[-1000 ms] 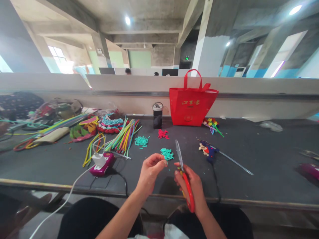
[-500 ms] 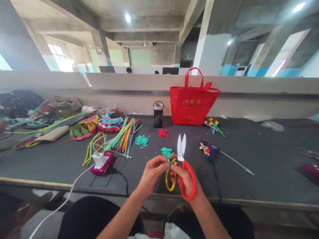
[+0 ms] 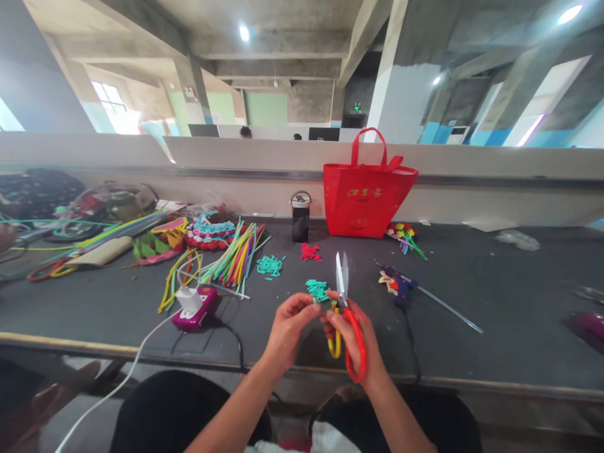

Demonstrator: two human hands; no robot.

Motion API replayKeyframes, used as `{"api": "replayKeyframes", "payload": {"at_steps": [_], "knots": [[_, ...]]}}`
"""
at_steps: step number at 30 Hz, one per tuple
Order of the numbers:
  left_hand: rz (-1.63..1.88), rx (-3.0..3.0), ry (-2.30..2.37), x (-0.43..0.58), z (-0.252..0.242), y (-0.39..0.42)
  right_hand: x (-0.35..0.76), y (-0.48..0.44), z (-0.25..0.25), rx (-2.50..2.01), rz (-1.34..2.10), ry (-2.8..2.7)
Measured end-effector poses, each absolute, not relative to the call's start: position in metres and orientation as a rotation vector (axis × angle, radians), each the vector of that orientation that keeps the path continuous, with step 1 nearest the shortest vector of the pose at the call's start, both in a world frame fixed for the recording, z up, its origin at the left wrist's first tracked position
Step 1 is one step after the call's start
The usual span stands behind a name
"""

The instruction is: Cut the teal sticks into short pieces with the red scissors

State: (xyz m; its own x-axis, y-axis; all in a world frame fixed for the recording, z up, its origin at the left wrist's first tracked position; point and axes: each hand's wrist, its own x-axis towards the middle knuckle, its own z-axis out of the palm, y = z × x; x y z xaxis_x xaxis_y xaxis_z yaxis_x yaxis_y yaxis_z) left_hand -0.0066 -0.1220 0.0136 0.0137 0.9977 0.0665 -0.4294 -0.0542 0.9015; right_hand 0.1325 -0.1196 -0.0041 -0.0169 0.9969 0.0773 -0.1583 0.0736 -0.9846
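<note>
My right hand (image 3: 356,330) is wrapped round scissors (image 3: 342,283) with red handles, their blades pointing away from me and slightly apart. A yellow loop-shaped piece (image 3: 335,345) hangs at the same hand's fingers, partly hidden by them. My left hand (image 3: 293,324) is closed, thumb against fingertips, just left of the right fingers and apart from them. What it pinches, if anything, is too small to make out. Right beyond the left fingertips lies a pile of short teal pieces (image 3: 317,289). Farther off are a second teal pile (image 3: 270,266) and a small red pile (image 3: 310,252).
Long coloured strips (image 3: 240,255) and a purple power strip (image 3: 194,308) with a white plug lie to the left. A black cup (image 3: 301,223) and red bag (image 3: 368,201) stand at the back. On the right are a dark blue item (image 3: 399,283) and thin rod (image 3: 448,307).
The scissor blades have come closer together. The yellow loop has shifted right with my right hand, and my two hands' fingertips have parted a little.
</note>
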Motion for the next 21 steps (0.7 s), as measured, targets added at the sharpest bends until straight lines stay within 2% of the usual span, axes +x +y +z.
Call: {"api": "replayKeyframes", "payload": {"at_steps": [4, 8, 13, 18, 21], "knots": [[1.378, 0.896, 0.774, -0.01, 0.017, -0.122, 0.138, -0.125, -0.015, -1.282, 0.851, -1.446], [1.375, 0.813, 0.731, -0.012, 0.021, -0.123, 0.141, -0.132, -0.029, -1.415, 0.712, -1.49], [1.383, 0.78, 0.675, -0.018, 0.024, -0.128, 0.155, -0.134, -0.034, -1.353, 0.788, -1.453], [1.377, 0.746, 0.621, -0.019, 0.027, -0.13, 0.164, -0.133, -0.036, -1.096, 1.19, -1.41], [1.385, 0.725, 0.599, -0.02, 0.027, -0.13, 0.163, -0.135, -0.042, -1.094, 1.153, -1.367]]}}
